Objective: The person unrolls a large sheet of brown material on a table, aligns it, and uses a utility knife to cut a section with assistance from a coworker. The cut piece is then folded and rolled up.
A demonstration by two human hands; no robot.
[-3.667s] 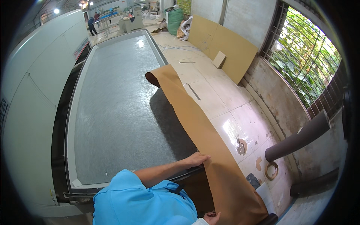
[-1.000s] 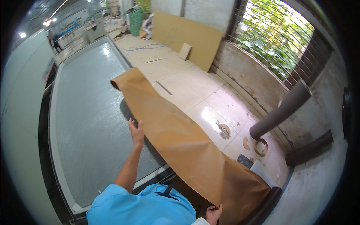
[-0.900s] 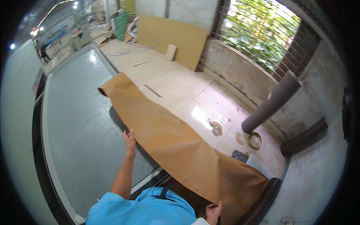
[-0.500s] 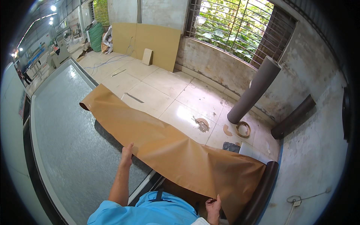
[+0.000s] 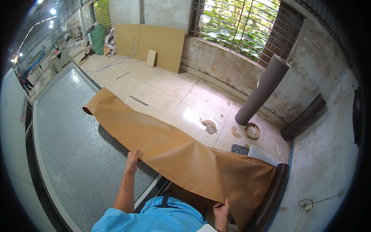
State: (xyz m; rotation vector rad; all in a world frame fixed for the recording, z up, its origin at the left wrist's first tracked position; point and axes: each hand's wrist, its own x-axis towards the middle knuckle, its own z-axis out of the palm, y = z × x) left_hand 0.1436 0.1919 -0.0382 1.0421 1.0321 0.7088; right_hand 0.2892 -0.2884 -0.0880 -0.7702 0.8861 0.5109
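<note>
A long tan sheet [image 5: 174, 143], like leatherette or coated film, stretches from a dark brown roll [image 5: 272, 195] at the lower right across to the grey table. Its far left end curls under. My left hand [image 5: 133, 158] is closed on the sheet's near edge, over the table; the fingertips partly pass out of sight beneath it. Farther right, my right hand [image 5: 221, 210] pinches the same near edge close to the roll. Between the two hands the edge sags slightly, and creases fan up from the right hand's side.
The framed grey tabletop [image 5: 73, 143] fills the left. A tall grey-brown roll [image 5: 262, 91] and a darker roll [image 5: 305, 118] lean at the right wall. Tape [image 5: 251, 131] lies on the tiled floor. Tan boards [image 5: 150, 44] stand against the far wall below a barred window [image 5: 239, 29].
The view has shifted very slightly. Both hands keep their hold on the sheet's near edge, and the sheet lies almost the same.
</note>
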